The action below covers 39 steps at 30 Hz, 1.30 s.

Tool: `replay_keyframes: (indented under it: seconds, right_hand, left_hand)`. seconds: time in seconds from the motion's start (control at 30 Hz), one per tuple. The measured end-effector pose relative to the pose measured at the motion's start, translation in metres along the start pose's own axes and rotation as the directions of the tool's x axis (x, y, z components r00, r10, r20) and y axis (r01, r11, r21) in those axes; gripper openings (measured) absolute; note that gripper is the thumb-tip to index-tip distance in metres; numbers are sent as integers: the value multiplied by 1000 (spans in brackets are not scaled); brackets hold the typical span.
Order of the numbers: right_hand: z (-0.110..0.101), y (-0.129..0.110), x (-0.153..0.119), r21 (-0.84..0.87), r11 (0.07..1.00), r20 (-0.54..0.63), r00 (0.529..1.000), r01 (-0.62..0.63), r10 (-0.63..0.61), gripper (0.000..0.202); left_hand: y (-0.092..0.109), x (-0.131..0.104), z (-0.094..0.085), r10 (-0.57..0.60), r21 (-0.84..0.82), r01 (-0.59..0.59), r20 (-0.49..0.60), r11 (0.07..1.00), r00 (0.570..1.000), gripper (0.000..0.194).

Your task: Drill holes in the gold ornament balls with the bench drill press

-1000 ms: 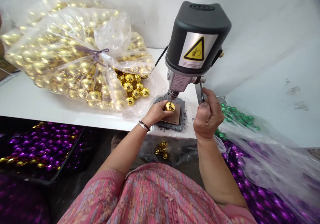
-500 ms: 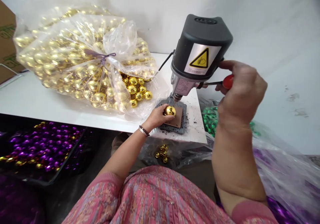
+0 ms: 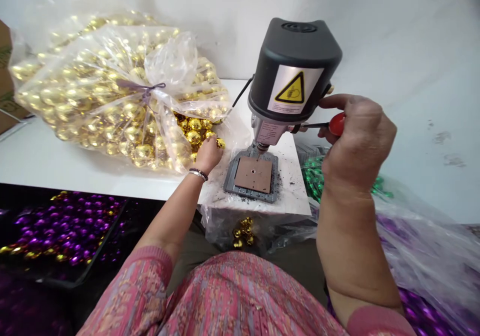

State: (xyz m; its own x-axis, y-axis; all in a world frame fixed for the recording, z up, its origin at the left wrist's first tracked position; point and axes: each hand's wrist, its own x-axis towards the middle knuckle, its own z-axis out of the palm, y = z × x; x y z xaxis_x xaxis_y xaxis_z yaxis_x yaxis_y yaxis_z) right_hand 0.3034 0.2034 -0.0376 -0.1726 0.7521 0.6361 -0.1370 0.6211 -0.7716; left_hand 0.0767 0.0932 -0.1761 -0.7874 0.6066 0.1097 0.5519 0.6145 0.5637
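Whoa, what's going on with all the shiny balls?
Someone's left hand is at the gold balls by the opening of a big clear bag. Their right hand is around the red knob on the drill press lever. Under the drill is a brown board with a small hole.

Left hand (image 3: 209,155): fingertips hidden (cardboard box (image 3: 5,73) cut off, too).

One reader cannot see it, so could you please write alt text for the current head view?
A person's left hand is at gold balls by a bulging clear bag; the right hand holds a drill press's red knob.
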Motion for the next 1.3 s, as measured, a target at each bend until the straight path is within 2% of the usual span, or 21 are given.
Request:
replay_keyframes:
  seconds: [0.1, 0.2, 0.27, 0.33, 0.37, 0.43, 0.5, 0.57, 0.67, 0.83, 0.97, 1.13, 1.3]
  right_hand:
    - [-1, 1, -1, -9, 1000, 16, 1000, 12, -12, 37]
    - [-1, 2, -1, 16, 1000, 12, 1000, 7, -7, 35]
    - [-1, 3, 0, 5, 1000, 11, 1000, 3, -3, 34]
    - [0, 3, 1, -18, 1000, 10, 1000, -2, 2, 35]
    - [0, 3, 1, -21, 1000, 9, 1000, -2, 2, 36]
    - [0, 3, 2, -10, 1000, 5, 1000, 5, -5, 36]
    - [1, 2, 3, 7, 1000, 9, 1000, 20, -20, 36]
    - [0, 2, 3, 18, 999, 19, 999, 34, -34, 37]
    - [0, 0, 3, 22, 999, 51, 998, 28, -29, 37]
    - [-1, -3, 4, 69, 998, 79, 997, -2, -3, 36]
    - [-2, -4, 4, 59, 998, 93, 996, -5, 0, 36]
    - [-2, -4, 4, 70, 997, 89, 996, 12, -18, 34]
    - [-2, -4, 5, 83, 997, 82, 996, 13, -20, 34]
  left_hand:
    - [4, 7, 9, -56, 116, 49, 58, 992, 997, 54]
    - [7, 2, 8, -74, 140, 67, 43, 988, 996, 46]
    - [8, -6, 2, -61, 11, 60, 30, 998, 998, 40]
    - [8, -17, -6, -62, -265, 94, 124, 960, 990, 33]
    - [8, -23, -9, -61, -416, 150, 221, 897, 973, 31]
    - [9, -34, -11, -33, -616, 320, 430, 720, 902, 29]
    - [12, -43, -9, -6, -667, 451, 556, 593, 831, 25]
    - [16, -49, -3, 5, -669, 490, 593, 559, 805, 20]
    - [26, -54, 5, 8, -632, 438, 575, 639, 818, 21]
    - [35, -55, 12, 54, -532, 244, 483, 810, 874, 37]
    - [35, -55, 20, 88, -458, 133, 430, 879, 898, 43]
    - [41, -59, 23, 140, -310, -35, 325, 950, 935, 42]
    - [52, -64, 24, 214, -207, -155, 303, 966, 929, 57]
